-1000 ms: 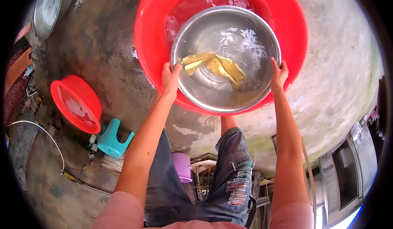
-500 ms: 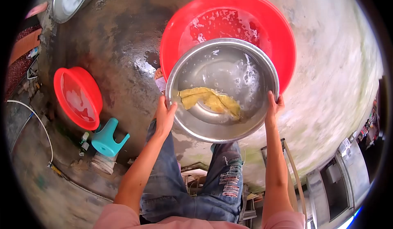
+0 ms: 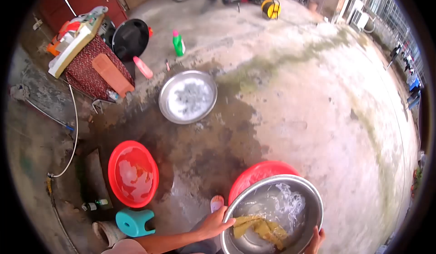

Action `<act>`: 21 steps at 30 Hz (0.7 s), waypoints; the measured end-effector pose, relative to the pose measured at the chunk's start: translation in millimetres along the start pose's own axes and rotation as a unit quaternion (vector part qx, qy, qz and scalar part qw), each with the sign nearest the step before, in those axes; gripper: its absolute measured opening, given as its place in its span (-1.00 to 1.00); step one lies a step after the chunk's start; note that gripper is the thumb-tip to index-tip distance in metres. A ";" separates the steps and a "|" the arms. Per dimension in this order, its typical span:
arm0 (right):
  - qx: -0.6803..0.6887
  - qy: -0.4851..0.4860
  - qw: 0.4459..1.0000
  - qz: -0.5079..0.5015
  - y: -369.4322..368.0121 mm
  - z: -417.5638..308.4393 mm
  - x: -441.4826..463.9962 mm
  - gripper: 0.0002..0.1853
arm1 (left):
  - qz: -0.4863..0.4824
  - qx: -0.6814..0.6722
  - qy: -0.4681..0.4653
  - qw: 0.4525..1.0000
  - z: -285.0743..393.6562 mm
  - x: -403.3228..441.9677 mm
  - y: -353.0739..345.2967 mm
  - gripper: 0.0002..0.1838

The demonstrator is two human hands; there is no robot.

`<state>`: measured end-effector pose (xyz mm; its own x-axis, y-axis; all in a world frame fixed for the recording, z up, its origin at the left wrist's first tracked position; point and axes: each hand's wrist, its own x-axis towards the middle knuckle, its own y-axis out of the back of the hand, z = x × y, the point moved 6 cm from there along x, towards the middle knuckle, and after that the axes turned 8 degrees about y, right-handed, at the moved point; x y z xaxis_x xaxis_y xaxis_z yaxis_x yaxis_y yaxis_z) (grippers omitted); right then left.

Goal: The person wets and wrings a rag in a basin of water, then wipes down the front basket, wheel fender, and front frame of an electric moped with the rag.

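A metal basin (image 3: 314,195) holds water, some suds and a yellow-brown cloth (image 3: 261,229). My left hand (image 3: 215,223) grips its left rim, thumb over the edge. At the lower right my right hand (image 3: 316,241) is closed round the opposite rim, partly cut off by the view's edge. Behind and partly beneath the basin in view is a large red tub (image 3: 261,168), mostly hidden by it.
A smaller red basin (image 3: 111,176) and a teal stool (image 3: 131,223) stand at the left. Farther ahead are a sudsy metal basin (image 3: 165,111), a green bottle (image 3: 179,46) and a cloth-covered stand (image 3: 88,67). A hose (image 3: 75,131) runs down the left side.
The view has tilted up and swung to show the yard ahead. The metal basin, still in both my hands, has come away from over the large red tub and now appears at the lower right.
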<state>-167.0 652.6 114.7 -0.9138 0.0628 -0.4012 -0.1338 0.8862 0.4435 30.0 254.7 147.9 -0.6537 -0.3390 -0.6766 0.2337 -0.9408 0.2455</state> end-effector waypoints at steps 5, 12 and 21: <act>0.028 0.098 0.994 0.026 -6.1 -124.5 -36.2 -0.60 | 0.031 -0.004 -0.042 0.999 66.4 -22.2 58.2 -0.38; -0.030 0.382 0.923 -0.028 -13.6 -203.4 42.9 -0.62 | 0.000 -0.071 -0.097 0.993 126.5 -11.1 124.8 -0.42; 0.009 0.106 0.994 0.007 -33.0 -282.3 111.4 -0.65 | -0.150 -0.045 -0.189 0.970 235.9 68.5 202.4 -0.51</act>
<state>-372.6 500.8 281.6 -0.9760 -0.0217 -0.2166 -0.1157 0.8945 0.4317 -137.2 41.6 315.0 -0.9148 -0.0415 -0.4018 0.0433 -0.9991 0.0047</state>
